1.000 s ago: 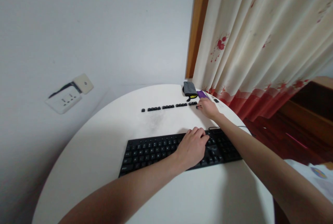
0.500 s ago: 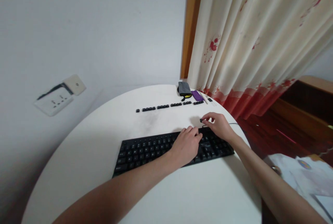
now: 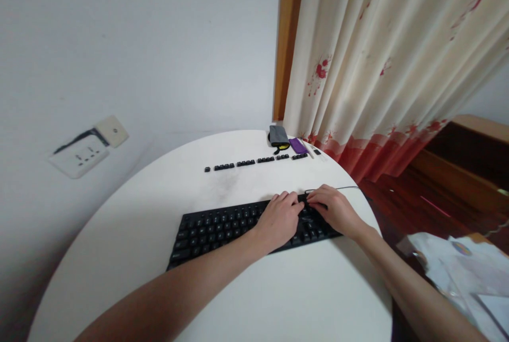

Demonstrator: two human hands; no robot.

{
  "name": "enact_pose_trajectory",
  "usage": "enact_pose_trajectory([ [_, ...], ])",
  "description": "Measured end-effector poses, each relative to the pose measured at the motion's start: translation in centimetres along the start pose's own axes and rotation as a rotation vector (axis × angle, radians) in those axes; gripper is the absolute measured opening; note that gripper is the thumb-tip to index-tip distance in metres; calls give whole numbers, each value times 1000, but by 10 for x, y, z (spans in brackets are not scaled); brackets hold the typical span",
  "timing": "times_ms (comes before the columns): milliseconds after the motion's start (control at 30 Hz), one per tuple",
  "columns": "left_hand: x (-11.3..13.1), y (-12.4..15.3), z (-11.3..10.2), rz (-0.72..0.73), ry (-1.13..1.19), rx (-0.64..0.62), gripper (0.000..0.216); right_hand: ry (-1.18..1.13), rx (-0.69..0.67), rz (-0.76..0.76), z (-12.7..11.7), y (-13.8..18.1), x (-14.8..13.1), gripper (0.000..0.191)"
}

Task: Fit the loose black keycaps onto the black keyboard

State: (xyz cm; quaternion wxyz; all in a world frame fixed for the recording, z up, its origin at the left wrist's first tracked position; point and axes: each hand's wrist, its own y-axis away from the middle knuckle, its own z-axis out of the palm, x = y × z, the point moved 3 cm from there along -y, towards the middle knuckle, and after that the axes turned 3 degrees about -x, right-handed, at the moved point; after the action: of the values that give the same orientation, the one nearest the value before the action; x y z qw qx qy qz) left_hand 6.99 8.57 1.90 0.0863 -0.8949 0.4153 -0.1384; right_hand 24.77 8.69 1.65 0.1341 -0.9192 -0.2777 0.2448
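Observation:
A black keyboard (image 3: 222, 230) lies slightly slanted on the round white table (image 3: 310, 289). My left hand (image 3: 281, 220) rests over its middle, fingers bent at the far edge and holding it. Close by on the right, my right hand (image 3: 332, 209) is pinched down at the keyboard's far right part, on a small black keycap that the fingers now mostly hide. Beyond the keyboard, several loose keycaps (image 3: 245, 163) stand in small groups along a row, with a single keycap (image 3: 207, 169) at its left end.
Behind the row sit a grey pouch (image 3: 279, 136), a purple cloth-like piece (image 3: 298, 146) and a thin pale stick (image 3: 307, 149). A cable (image 3: 345, 187) runs to the table's right edge. A wall socket (image 3: 81, 156) is at left, a curtain (image 3: 342, 66) at right.
My right hand has come down with the keycap, from just above the keyboard's far edge onto its keys, nearer my left hand. The left hand stays on the keyboard. The view shifted slightly.

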Motion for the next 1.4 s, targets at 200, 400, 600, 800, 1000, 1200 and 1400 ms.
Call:
enact_pose_trajectory([
  [200,1,0,-2,0,1,-8,32,91,-25,-35,2,0,-4,21],
  [400,1,0,-2,4,-8,0,31,40,17,21,1,7,-8,20],
  [600,1,0,-2,2,1,-8,31,42,50,61,4,10,-9,22],
  [800,2,0,-4,-29,-1,11,39,14,249,224,1,19,1,22],
  [1000,5,1,-5,16,0,-5,32,10,328,343,3,25,15,22],
  [1200,3,0,-6,-67,9,59,31,-17,344,354,1,25,14,21],
  [1400,5,0,-6,-14,-1,25,27,-39,370,354,0,26,17,22],
])
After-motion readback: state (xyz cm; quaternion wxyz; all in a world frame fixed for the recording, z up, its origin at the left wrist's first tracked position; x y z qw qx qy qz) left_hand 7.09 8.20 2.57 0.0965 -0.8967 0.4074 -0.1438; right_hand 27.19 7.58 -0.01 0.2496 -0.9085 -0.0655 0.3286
